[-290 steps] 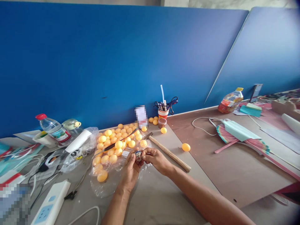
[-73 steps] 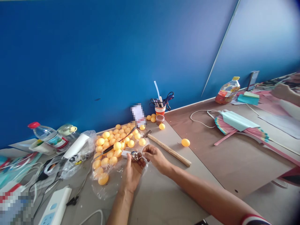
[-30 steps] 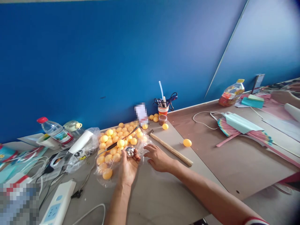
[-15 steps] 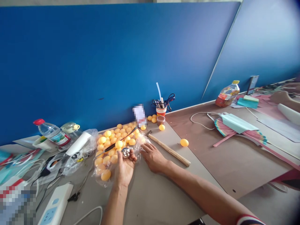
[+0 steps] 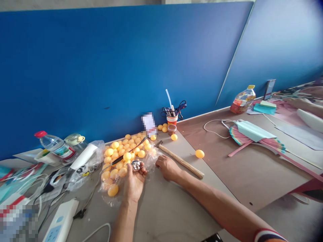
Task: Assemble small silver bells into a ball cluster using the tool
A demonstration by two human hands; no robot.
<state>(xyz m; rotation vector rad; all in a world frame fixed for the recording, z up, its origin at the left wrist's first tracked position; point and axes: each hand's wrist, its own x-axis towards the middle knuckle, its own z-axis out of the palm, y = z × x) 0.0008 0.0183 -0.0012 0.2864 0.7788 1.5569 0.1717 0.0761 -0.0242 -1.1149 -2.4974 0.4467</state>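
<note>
My left hand (image 5: 135,183) is palm up, its fingers curled round a shiny, bumpy silver ball (image 5: 136,165). My right hand (image 5: 168,167) is closed, its fingertips pinching the loose edge of a see-through plastic bag (image 5: 151,162). Many orange ping-pong balls (image 5: 122,172) fill the bag to the left of my hands. A thin dark-handled tool (image 5: 118,160) lies across them, partly behind my left fingers. Just beyond my right hand lies a hammer (image 5: 182,162) with a wooden handle; it is apart from the hand.
A loose orange ball (image 5: 199,154) rests right of the hammer. A paper cup (image 5: 172,119) of pens and cable stands by the blue partition (image 5: 101,67). At left are a bottle (image 5: 57,146) and a power strip (image 5: 62,220); at right, a fan (image 5: 247,137) and another person's arm (image 5: 302,106).
My right hand has drawn its fingers together and pulled the bag's loose edge slightly right. My left hand still holds the silver ball. The other person's arm at far right has shifted.
</note>
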